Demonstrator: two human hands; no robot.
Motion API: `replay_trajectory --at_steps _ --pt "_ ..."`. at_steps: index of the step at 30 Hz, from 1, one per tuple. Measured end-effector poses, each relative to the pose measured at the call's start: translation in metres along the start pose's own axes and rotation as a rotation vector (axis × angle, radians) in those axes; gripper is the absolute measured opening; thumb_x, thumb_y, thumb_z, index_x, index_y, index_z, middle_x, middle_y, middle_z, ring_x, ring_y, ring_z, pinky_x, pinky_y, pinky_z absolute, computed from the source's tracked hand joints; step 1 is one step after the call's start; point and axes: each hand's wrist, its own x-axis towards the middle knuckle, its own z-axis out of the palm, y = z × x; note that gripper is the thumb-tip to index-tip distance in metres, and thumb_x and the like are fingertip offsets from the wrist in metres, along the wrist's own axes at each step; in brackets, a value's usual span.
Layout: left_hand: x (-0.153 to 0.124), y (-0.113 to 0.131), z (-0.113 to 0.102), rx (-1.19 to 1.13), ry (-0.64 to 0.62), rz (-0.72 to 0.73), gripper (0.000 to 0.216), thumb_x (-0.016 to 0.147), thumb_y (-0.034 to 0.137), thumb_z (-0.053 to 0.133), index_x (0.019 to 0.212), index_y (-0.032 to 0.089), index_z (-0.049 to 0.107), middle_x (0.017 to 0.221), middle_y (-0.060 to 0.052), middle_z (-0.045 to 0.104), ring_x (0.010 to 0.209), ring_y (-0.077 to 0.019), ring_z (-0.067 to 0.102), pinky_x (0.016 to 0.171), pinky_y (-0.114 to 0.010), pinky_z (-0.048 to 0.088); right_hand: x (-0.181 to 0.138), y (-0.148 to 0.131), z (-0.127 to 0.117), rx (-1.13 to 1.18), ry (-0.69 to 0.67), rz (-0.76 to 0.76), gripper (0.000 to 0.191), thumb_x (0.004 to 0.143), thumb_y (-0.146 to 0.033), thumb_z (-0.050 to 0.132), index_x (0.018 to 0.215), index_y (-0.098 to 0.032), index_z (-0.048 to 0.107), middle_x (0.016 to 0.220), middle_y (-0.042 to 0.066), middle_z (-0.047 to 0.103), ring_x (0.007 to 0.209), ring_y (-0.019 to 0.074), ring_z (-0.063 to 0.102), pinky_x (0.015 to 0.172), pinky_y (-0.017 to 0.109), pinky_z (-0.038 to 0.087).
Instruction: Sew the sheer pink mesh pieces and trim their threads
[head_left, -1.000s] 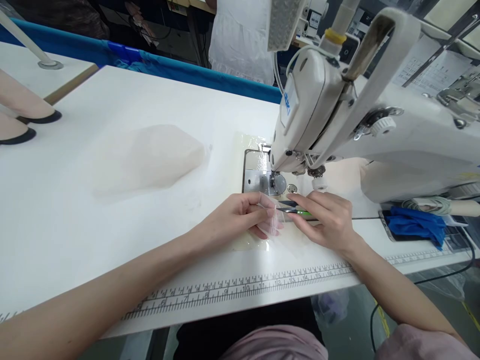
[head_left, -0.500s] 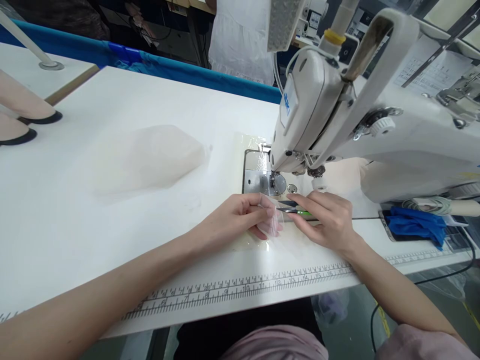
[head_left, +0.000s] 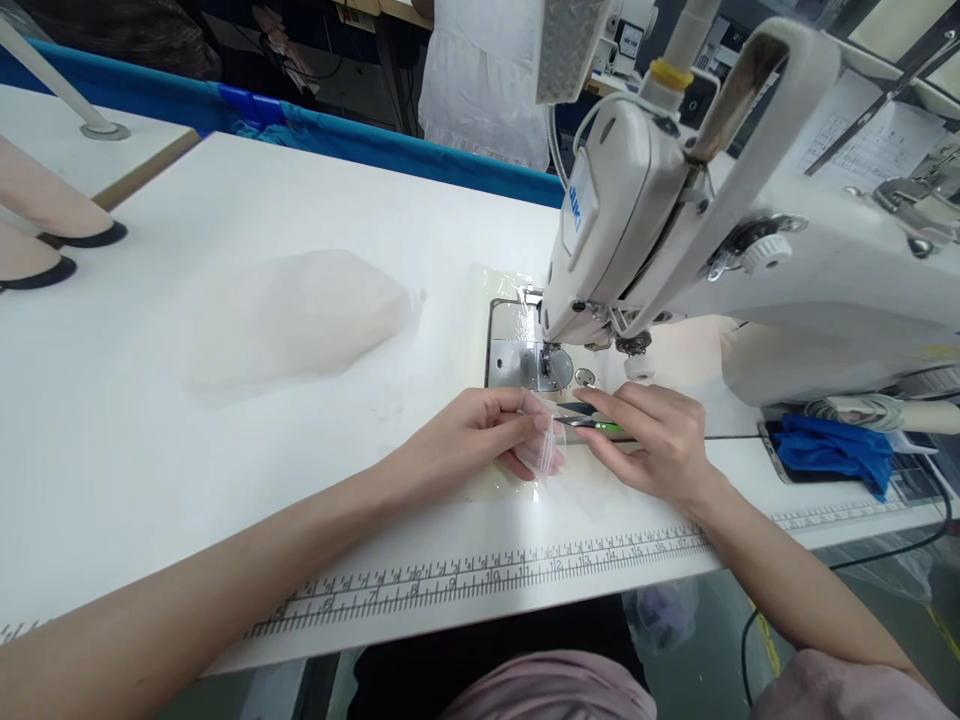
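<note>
My left hand (head_left: pixel 491 430) pinches a small piece of sheer white fabric (head_left: pixel 541 450) between thumb and fingers, in front of the sewing machine's needle plate (head_left: pixel 517 362). In my right hand (head_left: pixel 656 437) is a pair of thread snips (head_left: pixel 589 423) with dark blades and a bit of green on the handle. The blades point left, and their tips meet the edge of the fabric. Whether they cut into it is too small to tell. Just behind both hands stands the white sewing machine (head_left: pixel 600 220), its presser foot above the plate.
A sheer pale fabric piece (head_left: pixel 322 310) lies flat on the white table (head_left: pixel 150 450). A printed ruler (head_left: pixel 487 578) runs along the front edge. To the right, a blue cloth (head_left: pixel 832 450) rests on a phone (head_left: pixel 780 455). Beyond the blue trough (head_left: pixel 375 140), a person in white is partly visible.
Hardly anything differs. Both hands stay in place with the fabric and the snips, and the view shifts very slightly.
</note>
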Motion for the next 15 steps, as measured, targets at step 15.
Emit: replay_trajectory --at_steps 15 --pt "0.0014 -0.0024 -0.0012 0.015 -0.038 0.005 0.022 0.089 0.036 0.056 0.082 0.016 0.061 0.075 -0.003 0.071 0.080 -0.0181 0.070 0.066 -0.026 0.054 -0.0003 -0.0010 0.0002 -0.013 -0.019 -0.005 0.026 0.082 -0.032 0.067 0.101 -0.015 0.069 0.062 -0.003 0.057 0.052 0.0080 0.046 0.049 0.022 0.035"
